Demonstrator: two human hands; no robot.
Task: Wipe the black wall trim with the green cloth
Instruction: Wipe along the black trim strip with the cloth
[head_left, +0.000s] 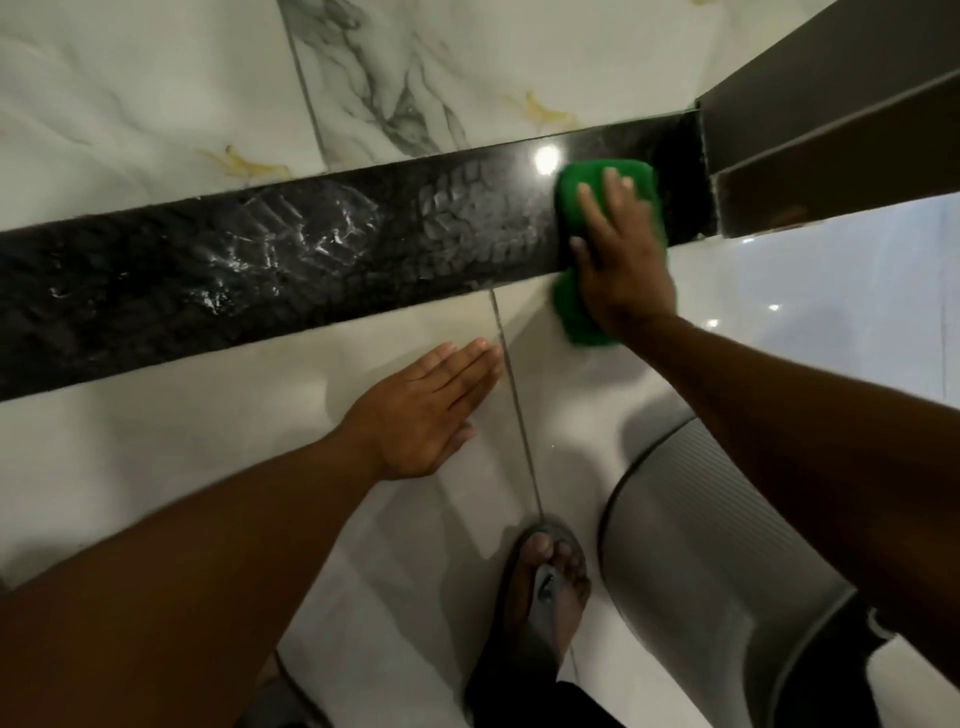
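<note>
The black wall trim (291, 260) runs as a glossy band across the view, rising to the right, with dusty shoe-print marks along its middle. My right hand (618, 260) presses the green cloth (576, 182) flat against the trim's right end; part of the cloth hangs below the band. My left hand (426, 410) lies flat, fingers together, on the pale floor tile just below the trim and holds nothing.
Marbled white wall tiles (156, 93) sit above the trim. A brown door frame (810, 104) closes off the trim at the right. A grey ribbed bin (701, 545) stands by my sandalled foot (545, 587) on the floor.
</note>
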